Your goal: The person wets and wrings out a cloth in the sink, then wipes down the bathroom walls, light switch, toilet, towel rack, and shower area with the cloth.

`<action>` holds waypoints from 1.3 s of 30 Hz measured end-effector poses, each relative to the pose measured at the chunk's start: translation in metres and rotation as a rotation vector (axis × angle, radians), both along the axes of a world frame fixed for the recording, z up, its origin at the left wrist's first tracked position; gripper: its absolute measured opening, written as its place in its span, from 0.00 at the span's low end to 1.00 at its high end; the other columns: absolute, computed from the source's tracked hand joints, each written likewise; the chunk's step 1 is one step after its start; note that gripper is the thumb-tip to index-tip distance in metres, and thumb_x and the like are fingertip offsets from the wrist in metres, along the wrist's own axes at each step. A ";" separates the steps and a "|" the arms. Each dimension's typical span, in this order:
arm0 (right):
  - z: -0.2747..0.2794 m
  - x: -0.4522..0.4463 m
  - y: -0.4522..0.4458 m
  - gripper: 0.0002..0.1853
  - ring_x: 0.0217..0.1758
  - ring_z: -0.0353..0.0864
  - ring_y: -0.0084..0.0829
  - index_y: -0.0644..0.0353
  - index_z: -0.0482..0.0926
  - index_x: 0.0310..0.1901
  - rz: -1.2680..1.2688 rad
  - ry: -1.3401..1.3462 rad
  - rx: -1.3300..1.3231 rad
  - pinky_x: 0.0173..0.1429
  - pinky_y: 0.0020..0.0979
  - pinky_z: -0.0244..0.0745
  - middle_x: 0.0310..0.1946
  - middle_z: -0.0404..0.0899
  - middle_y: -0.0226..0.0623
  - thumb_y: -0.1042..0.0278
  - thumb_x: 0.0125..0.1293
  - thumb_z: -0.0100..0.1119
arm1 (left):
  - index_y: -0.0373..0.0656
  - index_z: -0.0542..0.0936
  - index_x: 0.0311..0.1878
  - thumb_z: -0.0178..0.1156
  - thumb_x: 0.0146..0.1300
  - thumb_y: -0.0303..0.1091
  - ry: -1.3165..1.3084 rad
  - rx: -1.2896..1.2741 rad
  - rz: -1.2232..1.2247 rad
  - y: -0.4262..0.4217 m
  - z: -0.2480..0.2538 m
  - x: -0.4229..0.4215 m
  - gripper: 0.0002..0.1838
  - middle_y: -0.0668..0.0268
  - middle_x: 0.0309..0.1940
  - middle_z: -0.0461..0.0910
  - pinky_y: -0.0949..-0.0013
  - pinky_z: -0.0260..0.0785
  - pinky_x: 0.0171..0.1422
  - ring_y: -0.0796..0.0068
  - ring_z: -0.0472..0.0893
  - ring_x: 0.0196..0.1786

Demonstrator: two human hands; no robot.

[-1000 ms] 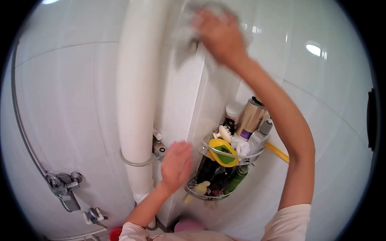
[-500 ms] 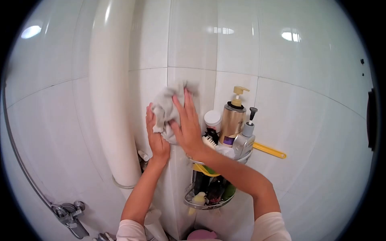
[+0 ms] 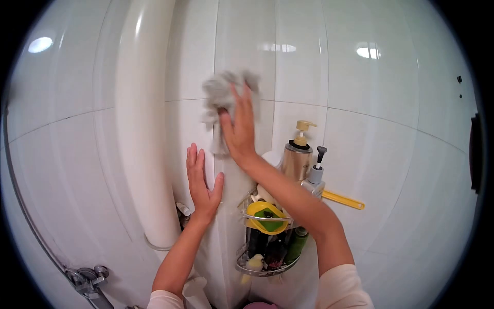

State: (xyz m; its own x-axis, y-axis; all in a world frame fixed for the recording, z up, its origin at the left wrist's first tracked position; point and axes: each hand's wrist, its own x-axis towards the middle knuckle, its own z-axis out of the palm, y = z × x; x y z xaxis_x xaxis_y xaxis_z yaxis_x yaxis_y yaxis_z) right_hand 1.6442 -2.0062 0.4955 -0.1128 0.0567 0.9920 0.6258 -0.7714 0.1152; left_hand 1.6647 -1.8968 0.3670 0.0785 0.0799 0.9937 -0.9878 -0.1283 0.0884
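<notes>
A crumpled grey cloth (image 3: 218, 90) lies against the tiled corner column, blurred by motion. My right hand (image 3: 240, 129) presses it to the tiles with fingers spread over it. Lower and to the left, my left hand (image 3: 202, 188) rests open against the column's left face, thumb apart, with nothing in it. Beside my right forearm stands a two-tier corner rack (image 3: 267, 270) holding a gold pump bottle (image 3: 297, 162), a grey pump bottle (image 3: 315, 177) and a yellow soap dish (image 3: 252, 210) with a green inside.
A thick white pipe (image 3: 146, 129) runs down left of the column. A shower valve (image 3: 88, 280) and hose are at the lower left. A yellow handle (image 3: 343, 200) sticks out right of the rack. Something pink (image 3: 261, 305) shows at the bottom edge.
Both hands came together on the column from apart. Since then my right hand and the cloth have moved up, while my left hand has come away from the cloth and sits slightly lower.
</notes>
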 end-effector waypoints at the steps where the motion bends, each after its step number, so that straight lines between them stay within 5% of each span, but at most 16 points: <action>1: 0.017 0.002 0.003 0.30 0.76 0.49 0.51 0.60 0.61 0.70 -0.017 -0.046 -0.025 0.78 0.43 0.44 0.73 0.54 0.52 0.69 0.65 0.51 | 0.36 0.59 0.71 0.55 0.58 0.22 0.009 -0.001 -0.008 0.000 -0.001 -0.001 0.35 0.50 0.75 0.50 0.57 0.41 0.79 0.54 0.48 0.78; 6: 0.148 0.047 -0.038 0.26 0.74 0.56 0.49 0.60 0.64 0.67 0.018 -0.061 0.222 0.74 0.44 0.53 0.70 0.59 0.50 0.66 0.68 0.51 | 0.36 0.58 0.71 0.54 0.58 0.22 0.011 0.022 -0.017 0.002 -0.002 0.002 0.35 0.51 0.76 0.48 0.57 0.39 0.79 0.56 0.47 0.79; 11: 0.167 0.050 -0.054 0.26 0.73 0.56 0.51 0.64 0.64 0.65 -0.067 0.255 0.578 0.73 0.49 0.54 0.69 0.59 0.53 0.60 0.69 0.50 | 0.37 0.58 0.72 0.53 0.59 0.22 0.022 0.027 -0.029 0.001 -0.004 0.001 0.35 0.51 0.76 0.47 0.57 0.38 0.79 0.56 0.47 0.79; 15: 0.142 0.038 -0.022 0.30 0.74 0.50 0.56 0.59 0.61 0.69 -0.096 -0.165 -0.020 0.73 0.51 0.50 0.70 0.55 0.56 0.59 0.67 0.50 | 0.36 0.60 0.70 0.55 0.57 0.21 0.021 -0.014 -0.032 -0.004 -0.001 0.000 0.35 0.48 0.74 0.51 0.55 0.41 0.78 0.51 0.50 0.77; 19: 0.192 0.039 -0.023 0.29 0.74 0.52 0.54 0.54 0.62 0.69 -0.039 -0.280 -0.128 0.73 0.53 0.49 0.71 0.55 0.51 0.61 0.66 0.50 | 0.35 0.62 0.69 0.56 0.56 0.21 0.024 -0.018 0.002 -0.004 -0.001 -0.002 0.34 0.46 0.74 0.53 0.54 0.44 0.78 0.49 0.53 0.77; 22: 0.248 0.049 -0.022 0.29 0.71 0.58 0.56 0.59 0.62 0.68 -0.102 -0.405 -0.107 0.71 0.51 0.53 0.68 0.60 0.55 0.60 0.67 0.49 | 0.36 0.59 0.71 0.54 0.58 0.23 0.041 0.022 0.001 -0.002 -0.002 0.001 0.35 0.48 0.75 0.49 0.54 0.41 0.78 0.52 0.50 0.78; 25: 0.305 0.065 -0.024 0.28 0.71 0.59 0.52 0.65 0.64 0.66 -0.163 -0.429 -0.043 0.73 0.46 0.54 0.67 0.63 0.54 0.54 0.72 0.44 | 0.36 0.57 0.72 0.54 0.59 0.25 0.064 0.048 0.029 0.000 -0.005 0.001 0.36 0.47 0.76 0.47 0.54 0.41 0.78 0.52 0.49 0.78; 32: 0.419 0.102 -0.076 0.27 0.71 0.60 0.51 0.67 0.64 0.65 -0.153 -0.348 -0.087 0.73 0.41 0.56 0.68 0.62 0.55 0.56 0.73 0.42 | 0.35 0.60 0.71 0.56 0.56 0.27 0.060 0.047 0.045 0.002 -0.005 0.006 0.37 0.43 0.74 0.51 0.51 0.42 0.78 0.48 0.52 0.77; 39: 0.363 0.106 -0.163 0.22 0.59 0.71 0.53 0.64 0.71 0.57 -0.284 -0.101 -0.160 0.64 0.47 0.63 0.55 0.73 0.54 0.58 0.69 0.49 | 0.36 0.62 0.70 0.58 0.53 0.25 0.064 0.004 -0.016 0.000 -0.006 0.009 0.37 0.43 0.74 0.52 0.49 0.41 0.78 0.45 0.52 0.76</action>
